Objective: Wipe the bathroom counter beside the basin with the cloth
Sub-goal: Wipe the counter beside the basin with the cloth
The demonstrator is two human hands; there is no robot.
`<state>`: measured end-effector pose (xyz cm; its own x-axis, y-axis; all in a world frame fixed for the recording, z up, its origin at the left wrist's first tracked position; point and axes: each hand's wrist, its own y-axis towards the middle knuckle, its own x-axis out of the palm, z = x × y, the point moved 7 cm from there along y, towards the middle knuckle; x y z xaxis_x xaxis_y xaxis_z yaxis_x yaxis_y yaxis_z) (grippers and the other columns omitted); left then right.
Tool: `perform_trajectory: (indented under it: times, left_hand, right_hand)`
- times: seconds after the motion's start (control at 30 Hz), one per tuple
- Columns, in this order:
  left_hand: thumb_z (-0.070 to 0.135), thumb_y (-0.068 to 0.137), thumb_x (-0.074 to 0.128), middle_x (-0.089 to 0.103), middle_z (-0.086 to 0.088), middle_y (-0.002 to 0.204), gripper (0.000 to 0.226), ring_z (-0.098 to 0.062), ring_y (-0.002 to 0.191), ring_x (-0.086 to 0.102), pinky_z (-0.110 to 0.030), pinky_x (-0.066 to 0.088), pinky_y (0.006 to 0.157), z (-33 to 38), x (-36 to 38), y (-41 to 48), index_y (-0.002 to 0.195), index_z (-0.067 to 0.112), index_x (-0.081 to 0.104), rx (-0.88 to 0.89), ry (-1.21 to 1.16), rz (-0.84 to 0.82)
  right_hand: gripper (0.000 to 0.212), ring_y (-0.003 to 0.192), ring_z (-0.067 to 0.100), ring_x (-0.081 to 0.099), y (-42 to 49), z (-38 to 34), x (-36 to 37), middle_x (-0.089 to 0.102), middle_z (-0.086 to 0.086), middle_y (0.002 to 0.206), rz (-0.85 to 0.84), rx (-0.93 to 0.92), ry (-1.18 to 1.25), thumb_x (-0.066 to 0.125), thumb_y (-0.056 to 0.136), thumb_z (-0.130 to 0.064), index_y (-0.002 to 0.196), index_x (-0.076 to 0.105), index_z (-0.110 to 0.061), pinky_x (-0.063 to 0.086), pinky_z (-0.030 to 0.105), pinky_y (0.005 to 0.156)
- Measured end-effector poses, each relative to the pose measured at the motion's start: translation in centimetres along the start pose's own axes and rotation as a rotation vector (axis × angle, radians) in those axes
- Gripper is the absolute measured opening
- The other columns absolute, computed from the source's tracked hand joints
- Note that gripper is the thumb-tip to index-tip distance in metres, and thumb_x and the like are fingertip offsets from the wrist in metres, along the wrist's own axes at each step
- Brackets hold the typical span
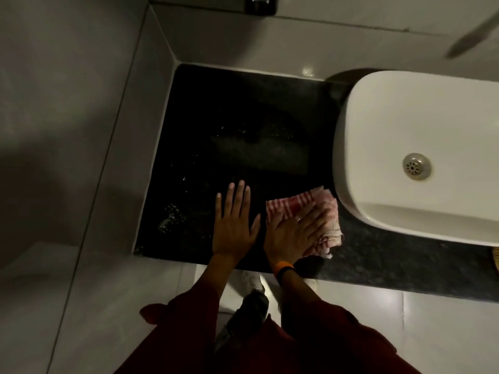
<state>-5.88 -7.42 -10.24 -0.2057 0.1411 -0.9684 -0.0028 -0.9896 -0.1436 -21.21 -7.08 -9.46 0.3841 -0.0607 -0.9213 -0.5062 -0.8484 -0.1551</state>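
A black stone counter (229, 125) fills the corner left of a white basin (421, 125). A folded pink-and-white striped cloth (305, 202) lies on the counter near its front edge, touching the basin's left side. My right hand (294, 233) presses flat on the cloth, fingers spread over it, with a ring and an orange wristband showing. My left hand (233, 222) rests flat and open on the bare counter just left of the cloth, holding nothing. Water droplets (170, 217) glisten on the counter's left part.
Grey tiled walls (81, 130) close the counter in on the left and at the back. The basin has a metal drain (416, 166). A blurred tap spout (469, 39) hangs at the upper right. White floor tiles (364, 300) lie below the counter's front edge.
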Motion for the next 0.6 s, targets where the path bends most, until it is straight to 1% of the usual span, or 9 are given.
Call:
perform_trajectory:
  times: [0.1, 0.17, 0.27, 0.3, 0.33, 0.43, 0.5, 0.6]
  left_hand:
    - [0.054, 0.102, 0.023, 0.008, -0.009, 0.169, 0.073, -0.026, 0.157, 0.003, -0.054, 0.013, 0.126, -0.1, 0.2, 0.2, 0.159, 0.012, 0.008, -0.008, 0.006, -0.022]
    - [0.055, 0.101, 0.022, 0.007, -0.009, 0.169, 0.073, -0.027, 0.157, 0.003, -0.055, 0.013, 0.126, -0.2, 0.3, 0.2, 0.159, 0.012, 0.007, -0.006, 0.018, -0.032]
    - [0.056, 0.100, 0.025, 0.006, -0.008, 0.169, 0.076, -0.027, 0.157, 0.003, -0.055, 0.010, 0.127, -0.2, 0.3, 0.2, 0.159, 0.013, 0.007, -0.004, 0.026, -0.026]
    - [0.057, 0.100, 0.026, 0.007, -0.008, 0.169, 0.076, -0.027, 0.157, 0.003, -0.055, 0.010, 0.127, -0.2, 0.4, 0.3, 0.159, 0.013, 0.007, -0.006, 0.020, -0.023]
    - [0.056, 0.100, 0.027, 0.007, -0.008, 0.169, 0.076, -0.027, 0.157, 0.003, -0.055, 0.010, 0.127, -0.2, 0.4, 0.3, 0.159, 0.013, 0.008, -0.007, 0.012, -0.021]
    - [0.054, 0.100, 0.031, 0.008, -0.008, 0.169, 0.075, -0.028, 0.157, 0.004, -0.057, 0.014, 0.125, -0.1, 0.3, 0.2, 0.159, 0.011, 0.009, 0.002, -0.009, -0.010]
    - [0.052, 0.100, 0.034, 0.010, -0.009, 0.169, 0.075, -0.028, 0.157, 0.006, -0.058, 0.016, 0.125, 0.0, 0.2, 0.1, 0.158, 0.011, 0.012, 0.006, -0.025, 0.005]
    - [0.052, 0.100, 0.034, 0.009, -0.008, 0.169, 0.075, -0.028, 0.157, 0.006, -0.058, 0.016, 0.124, 0.1, 0.1, 0.1, 0.158, 0.011, 0.012, 0.004, -0.035, 0.009]
  right_hand:
    - [0.084, 0.155, 0.042, 0.012, 1.8, -1.4, 1.1, 0.016, 0.026, 0.165, -0.039, -0.096, -0.057, 0.031, 0.096, -0.056, 0.157, 0.014, -0.001, 0.005, 0.054, 0.126]
    - [0.086, 0.156, 0.040, 0.008, 3.1, -2.4, 1.4, 0.013, 0.024, 0.167, -0.055, -0.161, -0.079, 0.032, 0.095, -0.056, 0.158, 0.012, -0.002, 0.008, 0.055, 0.127]
    - [0.089, 0.156, 0.039, -0.002, 5.4, -4.6, 1.7, 0.002, 0.025, 0.168, -0.060, -0.344, -0.143, 0.032, 0.096, -0.056, 0.158, 0.003, 0.000, -0.001, 0.052, 0.128]
    - [0.089, 0.156, 0.040, -0.002, 6.2, -5.5, 1.8, 0.002, 0.025, 0.167, -0.057, -0.395, -0.165, 0.032, 0.095, -0.056, 0.158, 0.002, 0.000, -0.002, 0.052, 0.128]
    - [0.090, 0.156, 0.040, -0.001, 7.0, -6.3, 1.9, 0.003, 0.025, 0.167, -0.057, -0.429, -0.185, 0.032, 0.095, -0.056, 0.158, 0.002, 0.001, 0.000, 0.052, 0.127]
    - [0.091, 0.156, 0.041, 0.003, 9.0, -8.9, 2.6, 0.006, 0.026, 0.167, -0.094, -0.504, -0.216, 0.035, 0.092, -0.057, 0.158, 0.007, 0.000, 0.007, 0.055, 0.127]
    - [0.092, 0.156, 0.040, 0.006, 10.1, -10.7, 3.1, 0.008, 0.025, 0.167, -0.144, -0.580, -0.211, 0.036, 0.090, -0.058, 0.158, 0.010, -0.002, 0.007, 0.055, 0.127]
    - [0.090, 0.155, 0.040, 0.010, 11.5, -14.6, 4.0, 0.015, 0.023, 0.167, -0.200, -0.776, -0.191, 0.038, 0.091, -0.060, 0.158, 0.017, -0.004, 0.006, 0.053, 0.128]
